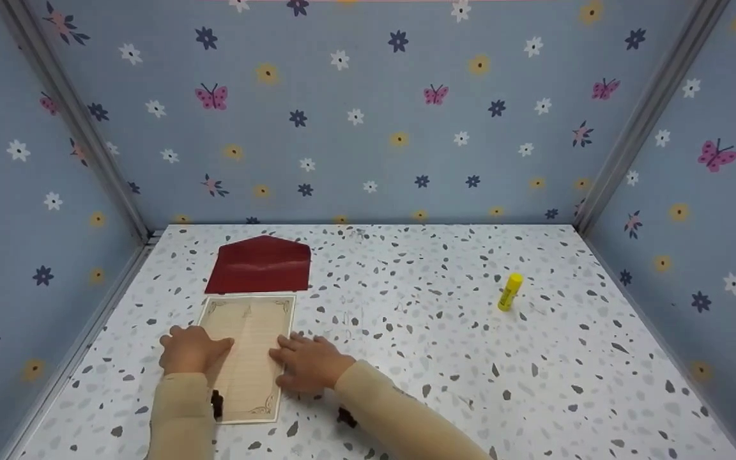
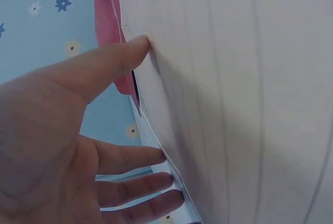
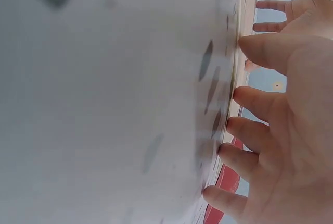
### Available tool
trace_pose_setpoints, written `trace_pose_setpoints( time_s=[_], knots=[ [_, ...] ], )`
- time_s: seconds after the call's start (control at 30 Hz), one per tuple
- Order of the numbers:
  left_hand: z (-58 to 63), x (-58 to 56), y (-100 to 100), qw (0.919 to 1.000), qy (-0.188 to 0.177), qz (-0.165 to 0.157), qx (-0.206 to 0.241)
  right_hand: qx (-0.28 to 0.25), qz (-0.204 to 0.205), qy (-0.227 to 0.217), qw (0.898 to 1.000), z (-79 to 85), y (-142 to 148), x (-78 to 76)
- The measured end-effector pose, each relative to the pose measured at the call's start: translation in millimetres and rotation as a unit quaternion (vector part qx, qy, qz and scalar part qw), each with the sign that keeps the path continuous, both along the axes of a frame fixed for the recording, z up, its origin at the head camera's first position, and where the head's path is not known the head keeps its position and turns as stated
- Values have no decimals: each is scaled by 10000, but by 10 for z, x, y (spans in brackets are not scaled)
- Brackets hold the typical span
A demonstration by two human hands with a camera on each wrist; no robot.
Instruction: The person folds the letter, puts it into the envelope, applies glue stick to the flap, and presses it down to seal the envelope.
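A cream lined letter sheet (image 1: 252, 361) with a white border and ornate corners lies upright on the speckled tabletop. On its left side rests my left hand (image 1: 188, 350), the thumb pressing on the sheet's face. In the left wrist view, the other fingers (image 2: 132, 159) stretch straight to the sheet's edge. My right hand (image 1: 314, 363) lies at the opposite long edge. Its spread fingertips (image 3: 250, 130) touch along that border in the right wrist view. Just beyond the sheet's top edge is a dark red envelope (image 1: 262, 267), its pointed flap facing away.
A yellow glue stick (image 1: 510, 292) lies on the right part of the speckled table (image 1: 419, 319). Blue flowered panels (image 1: 368, 128) enclose the back and both sides, with grey metal posts (image 1: 649, 115) at the corners.
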State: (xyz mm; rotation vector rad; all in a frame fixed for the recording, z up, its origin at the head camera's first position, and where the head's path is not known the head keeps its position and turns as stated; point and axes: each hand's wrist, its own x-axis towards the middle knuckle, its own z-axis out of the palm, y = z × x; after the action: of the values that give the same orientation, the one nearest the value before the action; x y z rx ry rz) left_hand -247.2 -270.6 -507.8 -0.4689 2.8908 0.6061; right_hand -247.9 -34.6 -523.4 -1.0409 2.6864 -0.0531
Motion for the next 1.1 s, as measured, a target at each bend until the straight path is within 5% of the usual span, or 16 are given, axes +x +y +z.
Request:
trace_pose_setpoints(
  time_s=[0.4,1.1],
  knots=[
    [31,41,14,9991,257,-340,-69,24,-28,-5,10000,4,10,7],
    [17,24,367,9961,532,-696,-90,21,-129,141,9998,-3,302,-56]
  ],
)
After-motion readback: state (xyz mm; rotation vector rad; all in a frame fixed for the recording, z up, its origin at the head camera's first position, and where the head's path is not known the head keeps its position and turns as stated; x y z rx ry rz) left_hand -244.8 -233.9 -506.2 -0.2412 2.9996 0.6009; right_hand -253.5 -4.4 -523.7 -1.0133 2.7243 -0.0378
